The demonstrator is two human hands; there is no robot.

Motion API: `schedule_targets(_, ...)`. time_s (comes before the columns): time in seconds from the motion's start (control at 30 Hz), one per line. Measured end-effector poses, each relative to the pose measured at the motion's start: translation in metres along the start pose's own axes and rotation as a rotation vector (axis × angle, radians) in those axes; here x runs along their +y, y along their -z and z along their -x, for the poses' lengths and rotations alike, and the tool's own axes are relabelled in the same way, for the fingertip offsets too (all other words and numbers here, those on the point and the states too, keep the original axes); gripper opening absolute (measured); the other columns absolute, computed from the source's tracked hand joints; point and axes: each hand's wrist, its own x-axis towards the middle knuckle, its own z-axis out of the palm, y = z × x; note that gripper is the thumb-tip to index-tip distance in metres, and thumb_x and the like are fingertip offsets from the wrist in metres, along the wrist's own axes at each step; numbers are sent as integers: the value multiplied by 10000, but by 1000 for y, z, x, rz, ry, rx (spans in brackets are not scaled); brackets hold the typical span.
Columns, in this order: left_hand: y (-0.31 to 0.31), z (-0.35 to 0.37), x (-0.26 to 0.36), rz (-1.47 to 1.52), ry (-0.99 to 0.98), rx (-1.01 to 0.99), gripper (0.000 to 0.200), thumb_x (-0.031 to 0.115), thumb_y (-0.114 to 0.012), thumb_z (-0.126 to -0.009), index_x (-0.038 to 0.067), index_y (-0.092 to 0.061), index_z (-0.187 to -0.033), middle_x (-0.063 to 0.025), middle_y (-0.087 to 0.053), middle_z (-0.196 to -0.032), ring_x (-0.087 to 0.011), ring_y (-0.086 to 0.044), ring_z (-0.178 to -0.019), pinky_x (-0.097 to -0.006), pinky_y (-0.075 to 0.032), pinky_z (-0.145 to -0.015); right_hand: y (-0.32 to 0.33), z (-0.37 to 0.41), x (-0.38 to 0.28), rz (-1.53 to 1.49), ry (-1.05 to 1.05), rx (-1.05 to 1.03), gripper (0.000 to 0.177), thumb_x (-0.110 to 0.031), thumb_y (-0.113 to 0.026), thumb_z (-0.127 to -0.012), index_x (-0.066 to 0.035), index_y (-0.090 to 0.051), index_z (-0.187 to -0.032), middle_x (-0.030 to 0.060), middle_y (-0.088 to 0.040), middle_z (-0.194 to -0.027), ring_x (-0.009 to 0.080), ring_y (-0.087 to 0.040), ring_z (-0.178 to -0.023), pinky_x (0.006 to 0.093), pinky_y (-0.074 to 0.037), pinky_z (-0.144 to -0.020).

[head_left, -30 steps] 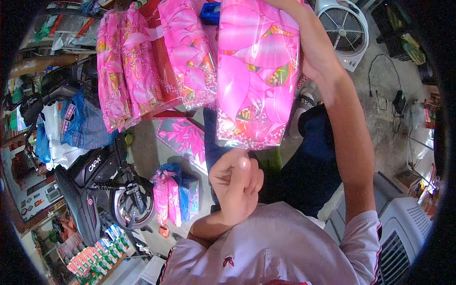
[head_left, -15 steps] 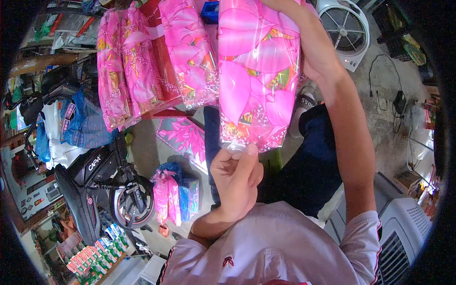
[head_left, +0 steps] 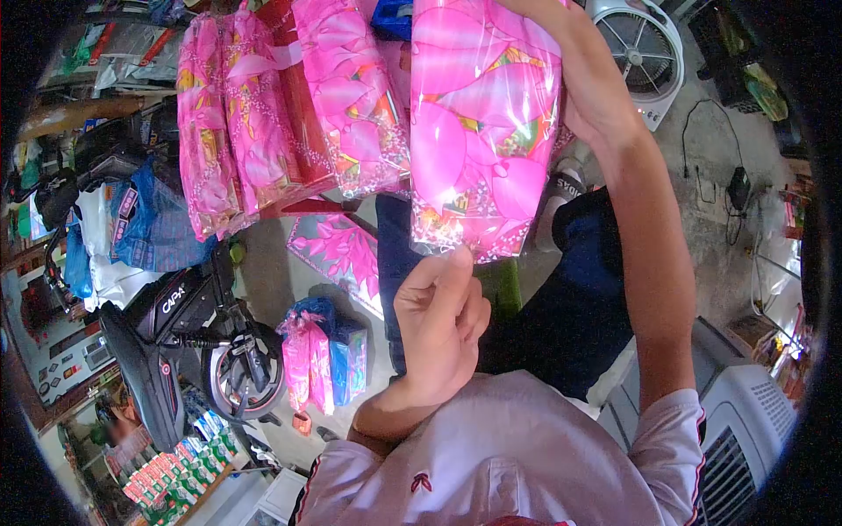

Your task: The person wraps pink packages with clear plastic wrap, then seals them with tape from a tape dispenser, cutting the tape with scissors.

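A large package in clear wrap with pink petals hangs at the top centre, over my lap. My left hand is closed at its lower edge, thumb and index finger pinched on the clear wrap. Up at the package's top right, my right hand holds its side; the fingertips are hidden behind it. Just left of it lies another pink wrapped package, with more pink wrapped packages further left around a red box.
A flat pink-flowered sheet lies on the floor, with pink and blue bags below it. A black motorbike stands at left. A white fan is at upper right, a grey air cooler at lower right.
The package has shifted slightly up and right, its lower edge higher. My left hand has moved up a little with it, its fingers still pinched.
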Motion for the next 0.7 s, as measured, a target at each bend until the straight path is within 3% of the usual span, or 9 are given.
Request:
schedule_targets(0.13,-3,1,1,-25,-23,-2,382,285,-595,-1056,165,-453,-722,69,-333,-616,-43,-293,-468,-232,-230,-408,13,-9,18,-78,121,-121,474,-195,-712,-942,34,-574,-1333,96,-671,-1238,170,-650,-1112,330,-520,-976)
schedule_targets(0.33,-3,1,-4,-29,-77,-8,397,287,-580,-1063,153,-443,-715,59,-330,-615,-52,-299,-476,-235,-225,-415,20,-7,14,-43,79,-96,537,-225,-727,-929,56,-550,-1351,131,-656,-1262,201,-635,-1151,350,-513,-1006)
schedule_targets(0.4,-3,0,-5,-29,-90,-8,400,285,-574,-1066,148,-439,-715,56,-330,-613,-53,-300,-477,-236,-226,-415,19,2,4,-112,55,-199,566,-240,-739,-920,62,-542,-1356,141,-643,-1282,212,-620,-1178,357,-504,-1021)
schedule_targets(0.7,-3,3,-6,3,-129,-20,402,255,-568,-1068,141,-425,-710,54,-318,-600,-53,-276,-474,-239,-227,-410,19,-9,16,-94,40,-67,537,-217,-735,-925,50,-546,-1351,127,-658,-1252,204,-655,-1124,353,-549,-963)
